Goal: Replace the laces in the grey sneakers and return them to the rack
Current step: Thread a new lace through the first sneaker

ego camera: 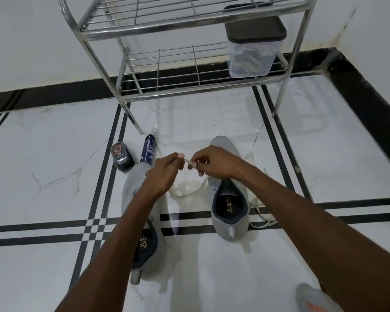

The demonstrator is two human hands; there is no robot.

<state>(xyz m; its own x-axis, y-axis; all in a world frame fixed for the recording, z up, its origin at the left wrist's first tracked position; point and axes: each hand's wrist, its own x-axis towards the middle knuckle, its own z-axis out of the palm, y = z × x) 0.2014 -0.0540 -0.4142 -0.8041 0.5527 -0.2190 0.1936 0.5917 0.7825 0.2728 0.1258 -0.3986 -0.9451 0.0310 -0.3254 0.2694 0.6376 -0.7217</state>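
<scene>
From the head view you have 2 grey sneakers on the floor, 1 cream lace between your hands, 1 more loose lace (260,221) lying by the right shoe, 1 steel rack (189,57), 1 lidded clear container (252,55) on the rack's lower shelf, 1 blue spray can (148,152) and 1 small dark polish bottle (121,159).

Your left hand (163,174) and right hand (212,164) meet just above the gap between the shoes. Both have curled fingers pinching the cream lace (188,163): a short stretch runs between them, and the rest hangs down in a loop to the tile below, between the 2 shoes.

The left sneaker (142,212) sits under your left forearm, which covers much of it. Its long axis runs toward the rack, toe far from you near the spray can, heel tab close to you. The right sneaker (229,199) lies just beneath and beyond your right hand, parallel to the first, toe toward the rack, opening facing up, heel tab toward you. The 2 shoes stand apart, both short of the rack's front legs.
</scene>
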